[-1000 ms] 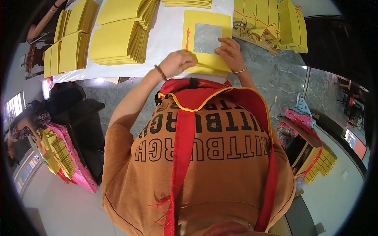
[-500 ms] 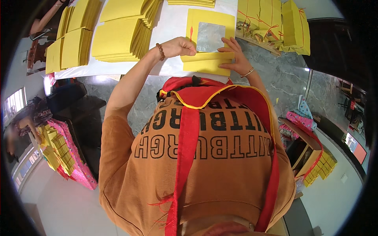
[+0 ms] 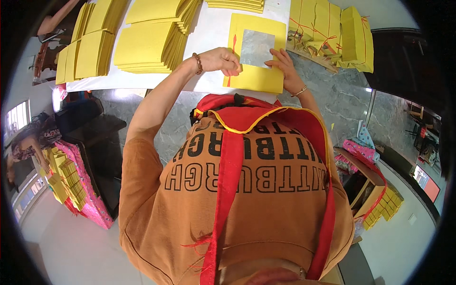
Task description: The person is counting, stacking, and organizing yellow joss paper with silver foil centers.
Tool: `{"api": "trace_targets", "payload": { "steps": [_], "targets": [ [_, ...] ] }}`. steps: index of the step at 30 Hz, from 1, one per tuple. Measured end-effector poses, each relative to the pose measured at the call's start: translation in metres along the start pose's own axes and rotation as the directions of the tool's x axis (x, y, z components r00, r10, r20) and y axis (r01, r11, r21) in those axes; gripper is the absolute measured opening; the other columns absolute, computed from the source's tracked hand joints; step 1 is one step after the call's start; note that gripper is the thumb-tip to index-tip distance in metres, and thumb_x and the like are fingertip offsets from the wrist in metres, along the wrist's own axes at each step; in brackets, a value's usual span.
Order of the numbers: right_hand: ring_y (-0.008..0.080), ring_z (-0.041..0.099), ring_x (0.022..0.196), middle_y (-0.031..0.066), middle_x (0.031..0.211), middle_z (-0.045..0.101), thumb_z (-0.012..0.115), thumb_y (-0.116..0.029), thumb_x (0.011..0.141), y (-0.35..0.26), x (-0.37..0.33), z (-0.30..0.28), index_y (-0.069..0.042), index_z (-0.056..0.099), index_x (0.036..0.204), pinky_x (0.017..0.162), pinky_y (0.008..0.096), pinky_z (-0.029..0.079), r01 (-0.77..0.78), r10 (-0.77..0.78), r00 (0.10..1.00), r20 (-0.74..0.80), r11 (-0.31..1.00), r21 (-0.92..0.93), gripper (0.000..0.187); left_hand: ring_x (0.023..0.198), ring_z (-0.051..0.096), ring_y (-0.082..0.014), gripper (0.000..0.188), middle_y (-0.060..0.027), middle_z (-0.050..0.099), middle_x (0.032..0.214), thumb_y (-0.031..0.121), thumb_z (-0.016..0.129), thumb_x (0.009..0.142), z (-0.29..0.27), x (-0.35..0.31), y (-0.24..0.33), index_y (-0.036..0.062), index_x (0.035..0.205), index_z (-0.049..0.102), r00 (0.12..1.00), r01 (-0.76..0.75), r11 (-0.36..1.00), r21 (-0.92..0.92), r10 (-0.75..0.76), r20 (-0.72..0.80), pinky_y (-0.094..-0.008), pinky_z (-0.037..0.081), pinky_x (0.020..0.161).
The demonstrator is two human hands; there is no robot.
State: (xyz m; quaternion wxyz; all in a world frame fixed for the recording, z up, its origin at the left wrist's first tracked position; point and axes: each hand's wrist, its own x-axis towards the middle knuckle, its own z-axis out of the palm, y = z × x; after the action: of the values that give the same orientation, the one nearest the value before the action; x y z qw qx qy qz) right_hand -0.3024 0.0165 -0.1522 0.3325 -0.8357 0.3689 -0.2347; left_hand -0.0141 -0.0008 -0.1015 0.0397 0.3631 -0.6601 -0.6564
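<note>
A yellow paper sheet (image 3: 256,81) lies flat on the white-covered table in front of me. On it rests a silver foil square (image 3: 258,47), and a thin red mark (image 3: 234,43) runs down the sheet's left side. My left hand (image 3: 222,61), with a beaded bracelet at the wrist, is closed over the sheet just left of the foil's near corner; whatever its curled fingers hold is hidden. At the foil's right edge, my right hand (image 3: 286,70) lies with fingers stretched out and touching the foil and paper.
Stacks of folded yellow paper (image 3: 145,47) stand left of the sheet, with more stacks (image 3: 92,52) farther left. Tied yellow bundles (image 3: 327,28) sit beyond the table's right edge. At lower left, a person handles yellow packets in a pink-lined box (image 3: 90,204).
The near part of the yellow paper, folded up before, now lies flat. My left hand has moved slightly right and nearer, its fingers curled. My right hand stays at the foil's right edge.
</note>
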Motion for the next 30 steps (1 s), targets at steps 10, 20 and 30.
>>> {"api": "trace_targets", "payload": {
  "steps": [10, 20, 30],
  "targets": [
    [0.0309, 0.022, 0.13, 0.0076, 0.134, 0.039, 0.064, -0.013, 0.075, -0.007, 0.002, -0.003, -0.016, 0.06, 0.104, 0.105, 0.0398, 0.02, -0.019, 0.021, 0.999, -0.036, 0.999, 0.04, 0.03, 0.099, 0.054, -0.0283, 0.055, -0.012, 0.048, 0.119, -0.003, 0.053, 0.075, 0.041, -0.019, 0.039, 0.0187, 0.125, 0.044, 0.89, -0.233, 0.638, 0.734, 0.444, -0.103, -0.0352, 0.049, 0.08],
    [0.0294, 0.023, 0.129, 0.005, 0.134, 0.039, 0.067, -0.012, 0.072, -0.001, 0.001, 0.003, -0.016, 0.06, 0.103, 0.105, 0.0387, 0.02, -0.014, 0.016, 0.997, -0.069, 0.999, 0.037, 0.032, 0.101, 0.049, -0.0254, 0.058, -0.0117, 0.047, 0.12, 0.013, 0.07, 0.064, 0.06, -0.017, 0.013, 0.0047, 0.117, 0.049, 0.867, -0.185, 0.371, 0.91, 0.497, -0.027, -0.0336, 0.042, 0.087],
    [0.0281, 0.02, 0.13, 0.0041, 0.134, 0.039, 0.065, -0.016, 0.073, 0.002, -0.001, -0.004, -0.013, 0.056, 0.113, 0.106, 0.0396, 0.017, -0.056, 0.058, 0.998, -0.008, 0.983, 0.174, 0.04, 0.096, 0.05, -0.0268, 0.037, -0.0096, 0.056, 0.101, 0.018, 0.069, 0.068, 0.03, -0.008, 0.007, 0.0065, 0.101, 0.058, 0.846, -0.383, 0.574, 0.724, 0.532, 0.025, -0.0358, 0.044, 0.084]
  ]
}}
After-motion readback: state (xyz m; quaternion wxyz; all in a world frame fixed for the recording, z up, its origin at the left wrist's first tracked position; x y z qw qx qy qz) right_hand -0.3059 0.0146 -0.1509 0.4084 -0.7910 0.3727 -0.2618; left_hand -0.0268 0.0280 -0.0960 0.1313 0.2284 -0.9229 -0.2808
